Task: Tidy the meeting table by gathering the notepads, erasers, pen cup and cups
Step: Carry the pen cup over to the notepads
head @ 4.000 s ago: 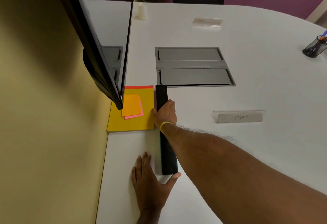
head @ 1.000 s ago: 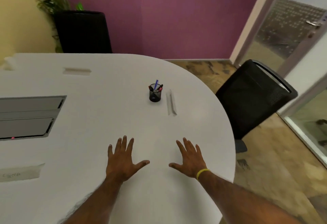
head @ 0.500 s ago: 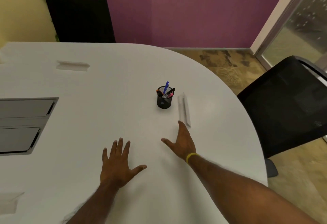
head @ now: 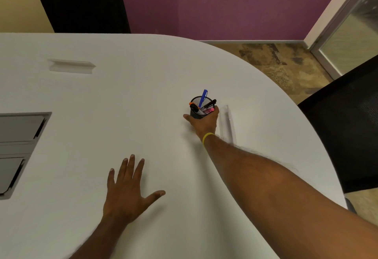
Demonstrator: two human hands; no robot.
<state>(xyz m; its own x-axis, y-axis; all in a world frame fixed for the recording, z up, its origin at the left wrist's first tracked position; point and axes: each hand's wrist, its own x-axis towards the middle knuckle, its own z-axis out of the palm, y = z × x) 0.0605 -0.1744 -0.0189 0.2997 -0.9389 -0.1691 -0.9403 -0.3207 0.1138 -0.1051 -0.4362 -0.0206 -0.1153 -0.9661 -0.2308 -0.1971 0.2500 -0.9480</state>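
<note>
- No brand, label or writing can be read on any item in view.
- Right hand (head: 204, 122): its grip is wrapped around the near side of the pen cup (head: 199, 108), thumb on the cup's left, fingers hidden behind its right side; a yellow band (head: 207, 137) circles the wrist.
- Pen cup: black mesh, upright on the white worktop (head: 122, 99), enclosed by the grip from the near side; a blue pen (head: 203, 98), a black marker (head: 209, 104) and a pink marker (head: 208, 110) stand out above the rim.
- Clear name holder (head: 226, 123): lies just right of the grip; any text on it cannot be told.
- Left hand (head: 127, 191): grip released, palm flat on the worktop with fingers spread, well apart from the cup, near and left of it.
- Second name holder (head: 71, 66): far left of the grip, blank as seen.
- Grey cable hatch (head: 18, 144): at the worktop's left edge of view.
</note>
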